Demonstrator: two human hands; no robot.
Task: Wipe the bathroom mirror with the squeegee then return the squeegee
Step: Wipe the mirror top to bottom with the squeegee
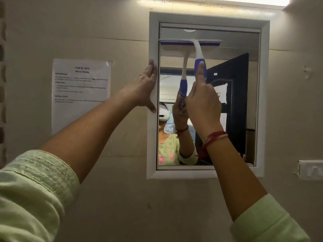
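Note:
A white-framed mirror (241, 46) hangs on the beige wall. A white and blue squeegee (196, 48) has its blade lying flat across the upper left part of the glass, handle pointing down. My right hand (203, 103) grips the blue handle, thumb stretched up along it. My left hand (146, 89) lies flat with spread fingers against the mirror's left frame (153, 145). The glass reflects the squeegee, my hand and my upper body.
A printed task sheet (81, 95) is taped to the wall left of the mirror. A white switch plate (310, 170) sits at the right edge. A light strip (227, 0) glows above the mirror. A dark door shows in the reflection.

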